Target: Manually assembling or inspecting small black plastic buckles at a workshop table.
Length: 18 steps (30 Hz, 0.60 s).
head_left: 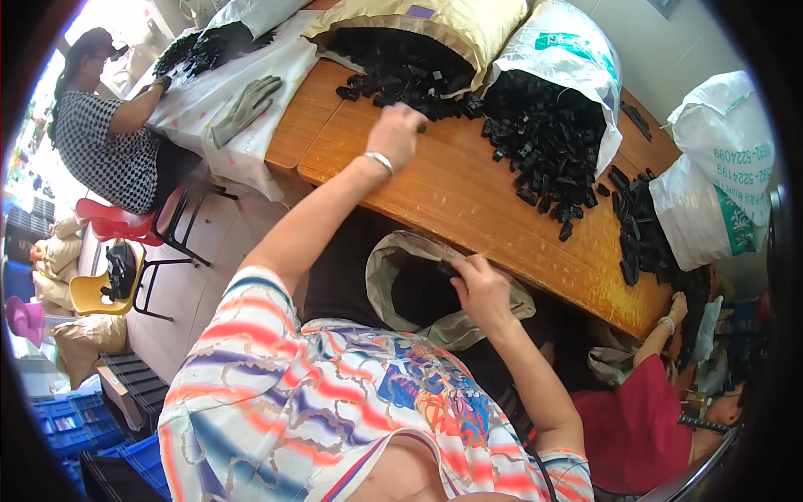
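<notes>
My left hand (396, 136), with a light bracelet at the wrist, reaches over the wooden table to the edge of a heap of black plastic parts (401, 71). Its fingers are curled around a small black part (421, 128), mostly hidden by them. The heap spills from the mouth of a yellowish sack (493, 25). Nearer to me, my right hand (483, 293) pinches another black plastic part (447, 268). It is above the mouth of an open pale sack (381, 289) below the table edge, whose inside looks dark.
A white sack (577, 42) spills more black parts (548, 134) onto the table (468, 184). Another white sack (719, 167) stands far right. A co-worker in red (627, 418) sits at right; one in a checked top (104, 142) sits at left, near a grey glove (247, 109).
</notes>
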Each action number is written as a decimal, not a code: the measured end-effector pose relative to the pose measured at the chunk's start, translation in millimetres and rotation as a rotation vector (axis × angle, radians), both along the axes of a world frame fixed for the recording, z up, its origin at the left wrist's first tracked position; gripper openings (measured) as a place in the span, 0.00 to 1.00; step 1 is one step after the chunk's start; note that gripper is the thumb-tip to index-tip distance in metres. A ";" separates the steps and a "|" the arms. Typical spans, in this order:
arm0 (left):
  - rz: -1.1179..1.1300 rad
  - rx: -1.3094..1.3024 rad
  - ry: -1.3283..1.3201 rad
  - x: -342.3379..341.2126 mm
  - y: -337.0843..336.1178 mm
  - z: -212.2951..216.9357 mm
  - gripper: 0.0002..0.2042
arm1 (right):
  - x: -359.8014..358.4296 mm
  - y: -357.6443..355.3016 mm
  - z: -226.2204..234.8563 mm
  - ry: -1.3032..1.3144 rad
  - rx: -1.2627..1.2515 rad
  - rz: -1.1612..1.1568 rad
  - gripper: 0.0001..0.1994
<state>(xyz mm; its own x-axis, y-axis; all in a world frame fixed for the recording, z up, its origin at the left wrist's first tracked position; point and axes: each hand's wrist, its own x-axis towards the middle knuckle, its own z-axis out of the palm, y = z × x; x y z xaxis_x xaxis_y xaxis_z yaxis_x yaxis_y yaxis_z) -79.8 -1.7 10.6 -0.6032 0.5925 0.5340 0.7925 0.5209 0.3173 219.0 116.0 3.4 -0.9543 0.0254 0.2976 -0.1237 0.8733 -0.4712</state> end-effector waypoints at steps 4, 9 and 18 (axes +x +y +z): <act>0.133 0.061 0.006 -22.0 9.5 -1.6 0.14 | 2.7 7.0 -11.1 -0.087 -0.081 0.023 0.14; 0.111 0.062 0.011 -36.9 19.6 -4.5 0.13 | -25.4 47.8 13.8 0.152 -0.079 -0.076 0.06; -0.130 0.045 0.136 18.0 40.8 -1.9 0.13 | -70.1 119.2 13.9 0.095 0.145 -0.471 0.13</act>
